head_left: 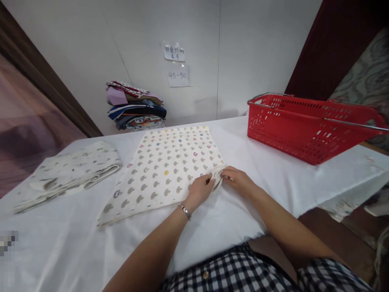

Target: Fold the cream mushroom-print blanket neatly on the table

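Observation:
A white cloth (164,162) printed with grey and coloured mushroom shapes lies folded flat in front of me. At its near right corner, my left hand (201,188) grips the layered edge, fingers curled around it. Close beside it, my right hand (238,180) pinches the same bunched corner from the right. The layers there are lifted and bent between both hands, while the rest of the cloth stays on the table. My fingertips are partly hidden by the fabric.
Another folded white patterned cloth (79,166) lies at the left. A red plastic basket (282,129) with metal handles stands at the right on the white-covered table (267,170). Behind, a stack of folded fabrics (136,109) sits near the wall, which bears two paper signs (179,76).

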`<state>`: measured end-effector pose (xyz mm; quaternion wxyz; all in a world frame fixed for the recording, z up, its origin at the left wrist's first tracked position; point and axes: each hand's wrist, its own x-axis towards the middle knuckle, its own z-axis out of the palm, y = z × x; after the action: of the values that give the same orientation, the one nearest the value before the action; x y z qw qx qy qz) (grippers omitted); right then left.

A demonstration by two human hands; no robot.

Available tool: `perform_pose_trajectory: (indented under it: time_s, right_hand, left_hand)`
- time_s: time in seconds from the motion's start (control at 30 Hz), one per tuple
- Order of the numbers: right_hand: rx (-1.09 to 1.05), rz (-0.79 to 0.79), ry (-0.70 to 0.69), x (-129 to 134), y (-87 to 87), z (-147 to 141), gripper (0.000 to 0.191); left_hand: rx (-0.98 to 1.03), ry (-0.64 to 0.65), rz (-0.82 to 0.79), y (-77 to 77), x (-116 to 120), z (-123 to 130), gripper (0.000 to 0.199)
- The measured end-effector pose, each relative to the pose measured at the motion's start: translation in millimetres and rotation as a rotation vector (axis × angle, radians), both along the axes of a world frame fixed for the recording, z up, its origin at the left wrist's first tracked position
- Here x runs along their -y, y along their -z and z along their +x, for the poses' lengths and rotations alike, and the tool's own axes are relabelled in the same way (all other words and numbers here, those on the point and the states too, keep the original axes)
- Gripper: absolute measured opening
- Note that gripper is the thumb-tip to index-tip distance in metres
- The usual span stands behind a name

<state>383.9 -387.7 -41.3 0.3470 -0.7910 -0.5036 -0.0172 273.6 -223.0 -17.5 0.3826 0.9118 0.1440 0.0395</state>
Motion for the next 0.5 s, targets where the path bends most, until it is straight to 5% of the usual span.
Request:
perform_pose_trajectory:
  time_s: [0.23,0.5]
  right_hand:
    - [-0.035,-0.037,-0.04,0.2,2.2,-0.2,0.013]
    - [-0.026,0.208,-0.068,3.2,-1.1,-2.5,0.017]
  left_hand:
    - [0.058,0.021,0.082,-0.6,6.2,-1.0,0.027]
    - [0.211,0.006,0.33,-22.0,-4.7,7.5,0.015]
